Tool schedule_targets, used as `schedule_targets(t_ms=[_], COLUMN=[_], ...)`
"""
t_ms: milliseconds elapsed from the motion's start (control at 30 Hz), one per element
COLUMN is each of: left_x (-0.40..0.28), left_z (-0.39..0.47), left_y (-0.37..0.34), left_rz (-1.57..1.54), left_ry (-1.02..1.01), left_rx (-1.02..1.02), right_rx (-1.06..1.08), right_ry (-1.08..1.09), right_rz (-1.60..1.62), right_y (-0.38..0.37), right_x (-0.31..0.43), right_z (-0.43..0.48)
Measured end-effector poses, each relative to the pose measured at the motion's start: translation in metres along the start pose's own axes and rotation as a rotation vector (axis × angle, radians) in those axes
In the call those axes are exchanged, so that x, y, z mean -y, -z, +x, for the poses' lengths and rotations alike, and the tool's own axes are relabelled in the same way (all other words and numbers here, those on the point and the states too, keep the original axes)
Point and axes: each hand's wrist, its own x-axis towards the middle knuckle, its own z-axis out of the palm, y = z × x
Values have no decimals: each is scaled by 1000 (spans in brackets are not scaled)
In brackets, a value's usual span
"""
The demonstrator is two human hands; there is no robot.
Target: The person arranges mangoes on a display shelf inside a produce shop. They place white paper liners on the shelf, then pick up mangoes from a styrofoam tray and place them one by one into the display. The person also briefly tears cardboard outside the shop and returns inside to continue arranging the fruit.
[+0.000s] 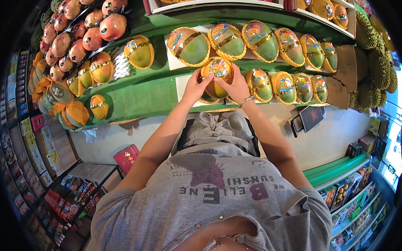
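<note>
Between my left hand point(196, 88) and my right hand point(238, 86), a yellow-orange mango point(216, 90) is held at the front edge of a green-lined display. Both thumbs press on its near face, and my other fingers wrap its sides. A yellow foam net rims the fruit, and a shiny printed label covers its upper part. Beneath it, another netted mango point(208, 100) is mostly hidden. Just right of my right hand sits a green mango point(260, 86) in a front row. Behind my hands runs a back row with a larger green mango point(226, 40).
Pomegranates point(113, 27) fill the display's left side, above melons in orange nets point(76, 113). Boxed mangoes point(321, 8) stand at the back, durians point(372, 65) at far right. A screen on a stand point(312, 117) and a green shelf point(339, 170) are to my right.
</note>
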Motion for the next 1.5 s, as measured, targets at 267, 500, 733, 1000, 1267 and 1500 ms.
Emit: schedule_targets(t_ms=[267, 500, 733, 1000, 1267, 1500], left_x=[35, 19, 92, 113, 66, 61], left_z=[17, -17, 13, 27, 13, 14], left_y=[4, 18, 50, 47, 52, 59], left_rz=[197, 198, 195, 88, 517, 625], left_ry=[-256, -249, 87, -175, 32, 127], left_rx=[-90, -81, -201, 7, 44, 136], right_rx=[-23, -83, -195, -273, -373, -65], right_ry=[6, -31, -12, 105, -154, -263], right_rz=[-32, -192, -427, -71, 702, 1750], right_y=[-2, 6, -27, -28, 17, 64], right_x=[-1, 5, 19, 11, -9, -19], right_z=[4, -4, -1, -3, -44, -64])
